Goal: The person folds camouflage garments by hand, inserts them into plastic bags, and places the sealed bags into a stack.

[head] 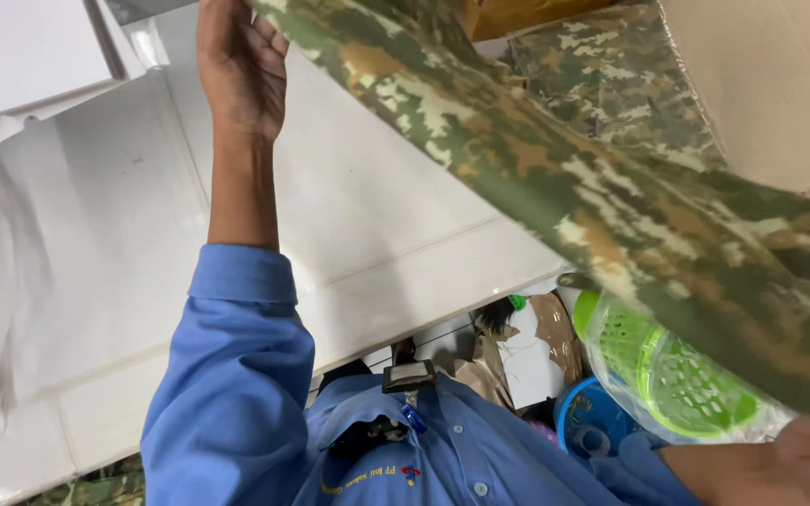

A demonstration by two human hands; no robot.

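Camouflage fabric (611,206) stretched between both hands, left hand (241,66) gripping its upper edge, right hand (780,464) grasping its lower end

White table (386,215) taken as landmark. Beyond its far right corner: cardboard box (780,84), upper right. Below the table's near edge: lime-green plastic basket (677,375) in clear wrap; blue plastic tub (592,417) just beside it; crumpled brown paper (527,347) between tub and table edge.
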